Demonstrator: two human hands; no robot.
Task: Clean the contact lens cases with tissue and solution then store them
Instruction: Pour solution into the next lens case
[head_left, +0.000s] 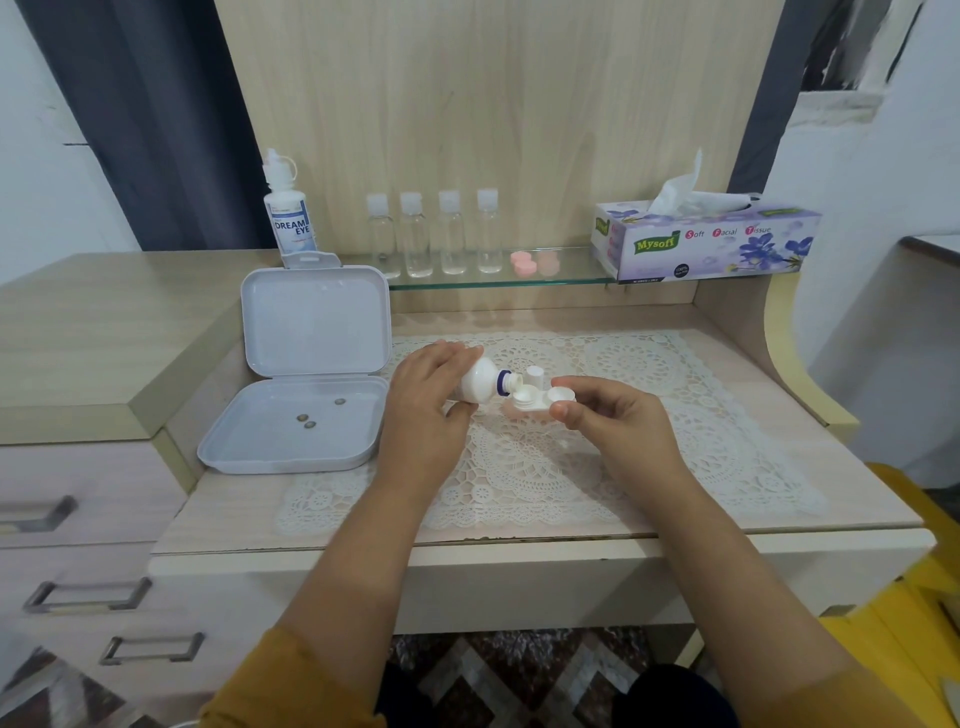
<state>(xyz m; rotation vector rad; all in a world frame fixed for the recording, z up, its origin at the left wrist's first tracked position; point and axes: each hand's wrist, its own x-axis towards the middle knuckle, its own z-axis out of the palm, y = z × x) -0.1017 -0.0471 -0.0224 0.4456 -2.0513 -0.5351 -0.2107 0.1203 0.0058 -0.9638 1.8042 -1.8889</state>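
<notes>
Left hand wrapped round a small white solution bottle, tipped over sideways with the blue-ringed nozzle aimed right at the open well of a white contact lens case. Right hand pinching that case at its right end, thumb below and fingers on top, held just above the lace doily on the table. Small white cap standing on the doily just behind the case. Off to the left, a white hinged storage box lying open, lid propped upright, with three little dark round bits in the bottom tray. Up on the glass shelf: a bigger Dream Eye solution bottle at the left end, four clear empty travel bottles in a row, a pink contact lens case next to them, then a Mysoft tissue box at the right with one tissue sticking up out of the slot
</notes>
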